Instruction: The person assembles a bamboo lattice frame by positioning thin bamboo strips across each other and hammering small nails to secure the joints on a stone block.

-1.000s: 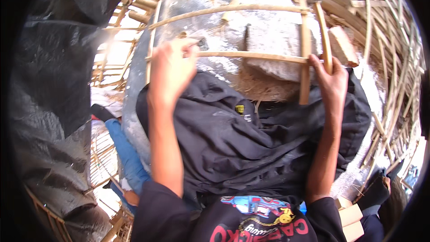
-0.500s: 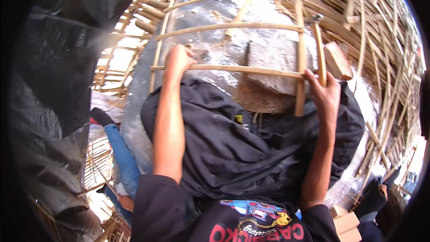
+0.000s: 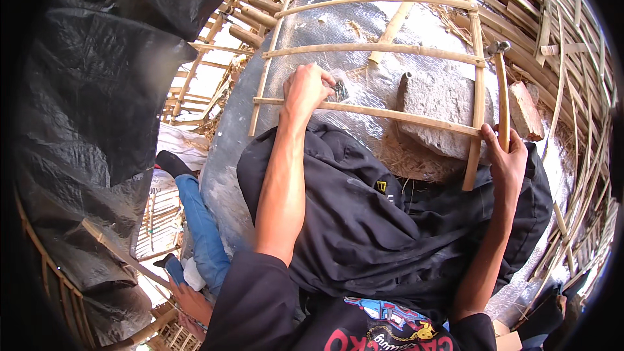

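A ladder-like frame of split bamboo strips [image 3: 390, 116] lies across my lap and the ground in front of me. My right hand [image 3: 507, 161] is wrapped round the wooden handle of a hammer [image 3: 502, 101], held upright with its metal head up, beside the frame's right rail. My left hand [image 3: 307, 91] is over the left part of the nearest crosspiece, its fingers drawn together at the edge of a small clear plastic bag [image 3: 340, 91] with dark, thin pieces in it, which look like nails. What the fingertips pinch is hidden.
A rough grey stone block [image 3: 439, 107] sits under the frame's right side, with a broken brick [image 3: 525, 112] farther right. Bamboo strips [image 3: 565, 91] are heaped along the right. Black plastic sheeting [image 3: 97, 91] hangs at left, near another person's jeans-clad leg [image 3: 198, 221].
The view has shifted, so the frame and both hands appear farther right. My left hand now covers less of the plastic bag, and its dark contents show. My right hand keeps the hammer.
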The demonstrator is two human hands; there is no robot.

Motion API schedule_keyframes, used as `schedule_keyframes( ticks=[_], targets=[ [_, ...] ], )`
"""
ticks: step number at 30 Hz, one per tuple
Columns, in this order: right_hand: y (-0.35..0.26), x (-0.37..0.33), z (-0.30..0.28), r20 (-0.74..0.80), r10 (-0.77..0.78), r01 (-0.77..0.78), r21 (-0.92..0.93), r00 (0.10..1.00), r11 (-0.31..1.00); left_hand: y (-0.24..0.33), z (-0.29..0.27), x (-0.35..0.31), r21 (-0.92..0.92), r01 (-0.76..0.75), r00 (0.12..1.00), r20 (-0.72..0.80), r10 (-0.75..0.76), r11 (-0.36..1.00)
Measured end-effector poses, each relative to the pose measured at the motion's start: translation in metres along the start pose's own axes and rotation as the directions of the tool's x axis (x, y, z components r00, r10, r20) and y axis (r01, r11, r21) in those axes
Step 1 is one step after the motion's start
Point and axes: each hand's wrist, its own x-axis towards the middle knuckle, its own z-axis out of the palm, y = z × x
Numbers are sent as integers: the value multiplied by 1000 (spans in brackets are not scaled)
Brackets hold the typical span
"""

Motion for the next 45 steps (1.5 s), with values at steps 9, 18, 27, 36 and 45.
schedule_keyframes(
  ticks=[9, 18, 27, 36, 45],
  targets=[
    [-3, -2, -2, 16, 11, -11, 27, 1000, 1000, 6, 7, -1, -3, -7, 1000, 21, 7, 1000],
    [-5, -1, -2, -5, -5, 5, -8, 1000, 1000, 1, 13, 2, 1, -42, 999, -29, 42, 999],
    [19, 10, 2, -16, -57, 56, -26, 998, 998, 32, -16, -11, -368, -391, 861, -469, 194, 844],
    [14, 12, 2, -41, -133, 130, -74, 990, 989, 129, -13, -51, -833, -428, 869, -273, 413, 351],
    [0, 0, -2, 3, 28, -28, 86, 1000, 996, 185, 69, -87, -846, -415, 863, -248, 441, 335]
  ],
)
